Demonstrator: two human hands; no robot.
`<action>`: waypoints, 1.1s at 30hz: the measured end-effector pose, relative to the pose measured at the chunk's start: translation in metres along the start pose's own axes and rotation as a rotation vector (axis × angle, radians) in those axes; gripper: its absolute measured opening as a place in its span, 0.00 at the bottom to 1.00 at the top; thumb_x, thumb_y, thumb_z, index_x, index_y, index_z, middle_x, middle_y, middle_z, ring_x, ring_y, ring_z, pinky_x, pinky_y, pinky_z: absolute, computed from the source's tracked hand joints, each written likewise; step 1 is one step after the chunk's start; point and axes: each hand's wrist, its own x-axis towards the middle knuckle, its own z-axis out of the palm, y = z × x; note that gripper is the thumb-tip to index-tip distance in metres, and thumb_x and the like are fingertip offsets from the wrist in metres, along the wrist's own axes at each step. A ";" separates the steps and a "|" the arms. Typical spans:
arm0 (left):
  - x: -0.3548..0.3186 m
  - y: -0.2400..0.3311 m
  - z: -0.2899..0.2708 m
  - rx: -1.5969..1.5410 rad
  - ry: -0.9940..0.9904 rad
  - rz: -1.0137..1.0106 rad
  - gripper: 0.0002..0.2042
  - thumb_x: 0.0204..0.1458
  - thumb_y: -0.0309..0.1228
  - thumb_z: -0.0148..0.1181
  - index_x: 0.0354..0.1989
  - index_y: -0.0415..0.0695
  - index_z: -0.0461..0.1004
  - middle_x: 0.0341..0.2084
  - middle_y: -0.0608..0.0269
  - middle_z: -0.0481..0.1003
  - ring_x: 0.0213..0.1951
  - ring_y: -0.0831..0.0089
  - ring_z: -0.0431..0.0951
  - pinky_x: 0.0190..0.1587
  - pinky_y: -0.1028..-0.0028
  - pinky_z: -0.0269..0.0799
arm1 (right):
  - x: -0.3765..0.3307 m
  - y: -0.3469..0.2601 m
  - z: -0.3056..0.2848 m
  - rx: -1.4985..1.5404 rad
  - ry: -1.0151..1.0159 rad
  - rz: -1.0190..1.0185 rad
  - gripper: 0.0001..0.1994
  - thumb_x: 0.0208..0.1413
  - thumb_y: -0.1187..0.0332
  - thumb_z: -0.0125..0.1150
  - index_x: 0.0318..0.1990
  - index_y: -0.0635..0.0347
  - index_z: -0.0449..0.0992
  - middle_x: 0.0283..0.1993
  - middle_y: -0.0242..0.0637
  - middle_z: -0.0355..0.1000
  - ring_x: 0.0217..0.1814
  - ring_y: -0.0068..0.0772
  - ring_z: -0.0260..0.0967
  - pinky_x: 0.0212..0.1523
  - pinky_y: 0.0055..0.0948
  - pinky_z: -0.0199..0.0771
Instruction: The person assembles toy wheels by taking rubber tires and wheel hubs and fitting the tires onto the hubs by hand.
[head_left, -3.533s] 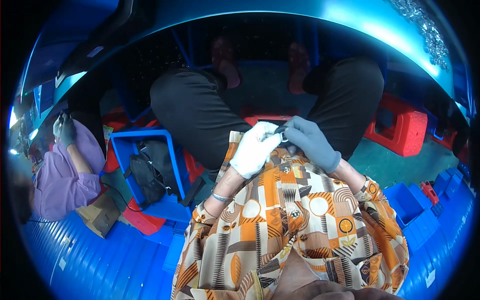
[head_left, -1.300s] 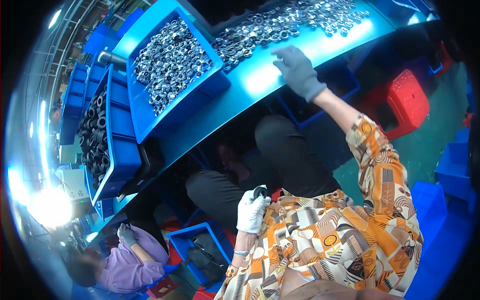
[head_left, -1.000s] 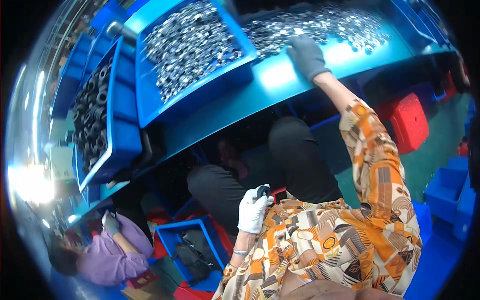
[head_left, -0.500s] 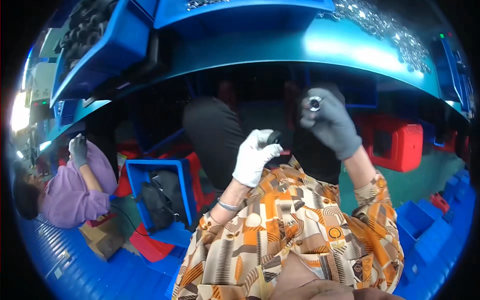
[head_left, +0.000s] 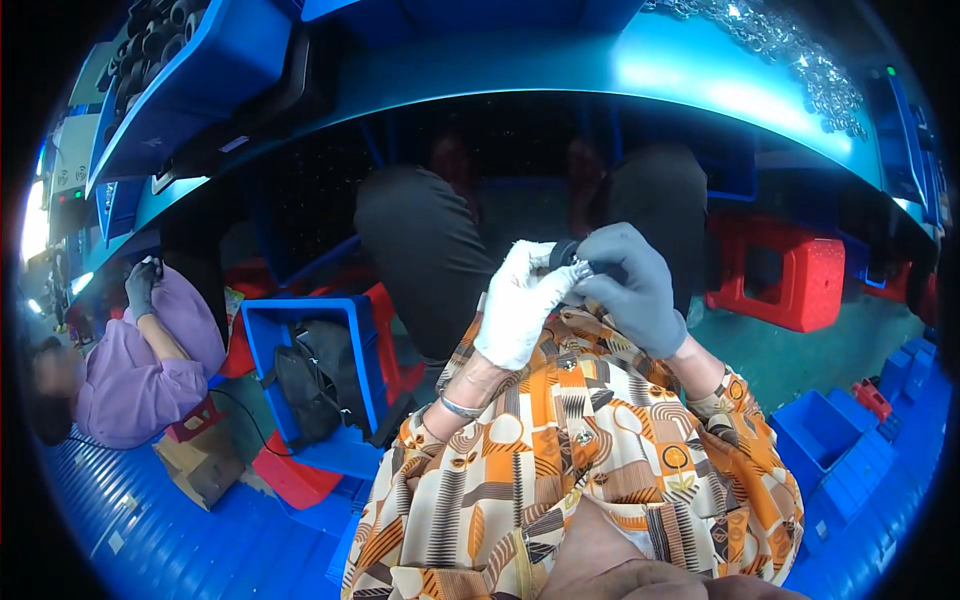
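Below the blue table [head_left: 520, 75]: left hand [head_left: 520, 305] and right hand [head_left: 630, 285] raised together, fingertips pinched on a small metal ring [head_left: 580, 268]

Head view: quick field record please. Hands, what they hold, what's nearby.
left hand: white glove, fingers on a small dark part
right hand: grey glove, pinching a small metal ring against that part
position: both hands together above the lap
table: blue edge, metal rings piled
left side: blue bin holding black bag
co-worker: purple sleeve
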 end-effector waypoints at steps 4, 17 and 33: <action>-0.003 0.001 0.001 -0.080 -0.025 -0.033 0.07 0.56 0.24 0.54 0.42 0.41 0.68 0.34 0.68 0.73 0.32 0.87 0.69 0.34 0.84 0.67 | -0.002 -0.002 0.001 -0.290 0.027 -0.162 0.16 0.41 0.79 0.67 0.41 0.58 0.75 0.37 0.37 0.67 0.34 0.32 0.67 0.32 0.25 0.69; 0.001 0.011 0.002 0.132 -0.030 0.059 0.05 0.57 0.25 0.55 0.38 0.42 0.66 0.30 0.70 0.69 0.32 0.87 0.68 0.34 0.83 0.66 | 0.005 -0.009 -0.002 -0.308 -0.040 -0.114 0.16 0.44 0.81 0.62 0.43 0.60 0.74 0.39 0.41 0.67 0.39 0.38 0.68 0.38 0.27 0.69; 0.005 0.008 0.006 0.121 -0.079 0.002 0.12 0.55 0.26 0.55 0.48 0.38 0.69 0.38 0.63 0.73 0.39 0.78 0.73 0.43 0.77 0.71 | -0.001 0.003 -0.004 -0.220 0.019 -0.139 0.12 0.46 0.77 0.62 0.41 0.60 0.75 0.41 0.41 0.67 0.43 0.38 0.67 0.43 0.31 0.70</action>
